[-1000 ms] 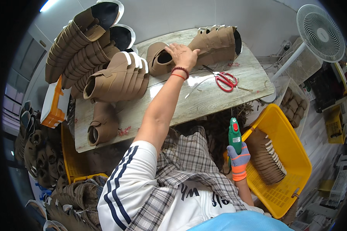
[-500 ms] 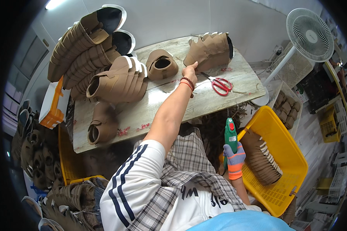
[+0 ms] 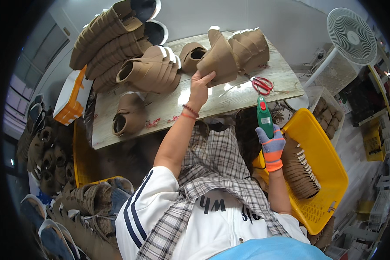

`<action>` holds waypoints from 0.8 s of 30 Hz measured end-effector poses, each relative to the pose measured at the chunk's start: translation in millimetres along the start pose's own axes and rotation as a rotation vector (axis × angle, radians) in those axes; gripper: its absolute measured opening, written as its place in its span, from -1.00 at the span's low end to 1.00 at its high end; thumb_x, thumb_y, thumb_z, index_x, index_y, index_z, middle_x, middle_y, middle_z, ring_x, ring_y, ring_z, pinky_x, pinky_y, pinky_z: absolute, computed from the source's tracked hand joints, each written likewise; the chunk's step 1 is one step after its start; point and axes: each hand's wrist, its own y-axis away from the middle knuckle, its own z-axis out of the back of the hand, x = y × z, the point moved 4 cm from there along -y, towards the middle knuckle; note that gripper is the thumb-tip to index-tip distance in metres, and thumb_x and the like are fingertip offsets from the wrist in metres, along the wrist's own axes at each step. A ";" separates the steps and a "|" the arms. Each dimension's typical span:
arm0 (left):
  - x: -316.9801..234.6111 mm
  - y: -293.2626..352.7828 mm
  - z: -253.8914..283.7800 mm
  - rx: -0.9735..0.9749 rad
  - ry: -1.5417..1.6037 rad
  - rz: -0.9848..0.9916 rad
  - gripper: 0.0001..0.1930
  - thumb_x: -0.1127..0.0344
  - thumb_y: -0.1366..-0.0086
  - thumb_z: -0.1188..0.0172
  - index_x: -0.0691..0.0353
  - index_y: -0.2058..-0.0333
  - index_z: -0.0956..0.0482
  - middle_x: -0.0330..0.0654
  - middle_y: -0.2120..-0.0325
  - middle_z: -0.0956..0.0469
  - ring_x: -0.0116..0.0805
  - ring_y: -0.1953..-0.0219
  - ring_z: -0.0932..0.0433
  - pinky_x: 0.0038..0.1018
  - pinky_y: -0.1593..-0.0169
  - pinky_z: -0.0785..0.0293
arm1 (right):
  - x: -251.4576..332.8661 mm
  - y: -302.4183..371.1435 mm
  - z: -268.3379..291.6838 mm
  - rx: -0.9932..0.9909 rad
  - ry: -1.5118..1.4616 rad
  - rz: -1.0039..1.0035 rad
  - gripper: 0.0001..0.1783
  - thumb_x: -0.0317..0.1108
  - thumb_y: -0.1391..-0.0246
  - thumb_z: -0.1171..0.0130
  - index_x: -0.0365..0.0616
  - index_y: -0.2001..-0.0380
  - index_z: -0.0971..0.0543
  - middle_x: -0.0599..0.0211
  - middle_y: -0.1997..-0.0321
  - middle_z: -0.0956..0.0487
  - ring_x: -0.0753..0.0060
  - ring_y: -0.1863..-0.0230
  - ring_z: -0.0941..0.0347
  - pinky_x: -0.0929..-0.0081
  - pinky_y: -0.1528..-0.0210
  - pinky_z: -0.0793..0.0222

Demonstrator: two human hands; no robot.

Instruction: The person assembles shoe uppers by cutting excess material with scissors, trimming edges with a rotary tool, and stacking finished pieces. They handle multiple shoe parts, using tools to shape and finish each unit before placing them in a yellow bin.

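My left hand (image 3: 199, 90) is closed on the lower edge of a brown shoe upper (image 3: 219, 63), raised over the table in front of a stack of similar uppers (image 3: 253, 47). In a grey and orange knitted glove, my right hand (image 3: 271, 148) grips a green electric hand tool (image 3: 264, 118) with a red button and a thin metal tip. The tip points up toward the red-handled scissors (image 3: 264, 86) lying on the table. Left of the held upper, another brown upper (image 3: 193, 56) stands by itself.
Stacks of nested uppers (image 3: 149, 71) fill the left of the pale table (image 3: 173, 106); a single upper (image 3: 130, 115) lies near its front edge. A yellow basket (image 3: 329, 177) with uppers stands at right, below a white fan (image 3: 351, 37). More shoe parts (image 3: 52, 160) pile up at left.
My left hand has taken an upper off the right-hand stack and drawn it left and nearer. The green tool has risen toward the table edge. The whole view has shifted slightly.
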 end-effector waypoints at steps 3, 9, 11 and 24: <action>-45.4 44.5 -0.7 0.033 0.108 -0.013 -0.65 0.58 -0.18 -0.10 0.28 0.02 -0.46 -0.20 0.11 -0.54 -0.37 0.06 -0.50 -0.43 -0.07 -0.38 | 35.5 6.8 -13.2 0.008 0.112 0.202 -0.49 -0.21 0.21 -0.46 -0.23 0.21 -0.51 0.28 0.42 -0.60 0.55 0.47 -0.49 0.58 0.38 -0.42; -73.7 91.7 -10.1 -0.011 0.171 -0.018 -0.66 0.61 -0.15 -0.13 0.28 0.06 -0.47 -0.17 0.13 -0.55 -0.39 0.09 -0.52 -0.45 -0.03 -0.41 | 61.2 31.6 -29.2 0.085 0.037 0.255 -0.44 -0.17 0.25 -0.48 -0.22 0.19 -0.51 0.26 0.44 -0.60 0.54 0.46 -0.51 0.58 0.36 -0.44; -73.9 97.2 -12.1 0.004 0.122 -0.025 -0.66 0.60 -0.15 -0.14 0.30 0.06 -0.47 -0.18 0.15 -0.56 -0.42 0.10 -0.52 -0.49 -0.01 -0.42 | 67.6 36.9 -28.7 0.097 0.024 0.247 -0.44 -0.18 0.25 -0.49 -0.22 0.19 -0.51 0.28 0.43 -0.60 0.56 0.46 -0.51 0.59 0.36 -0.45; -49.1 129.8 -13.3 0.167 -0.943 -0.362 -0.89 0.47 -0.15 -0.21 0.41 0.39 -0.54 -0.06 0.53 -0.55 -0.26 0.52 -0.51 -0.48 0.40 -0.42 | 75.4 32.9 -19.7 0.143 -0.236 -0.050 -0.59 -0.30 0.16 -0.43 -0.27 0.27 -0.52 0.43 0.46 -0.55 0.74 0.47 -0.37 0.69 0.42 -0.36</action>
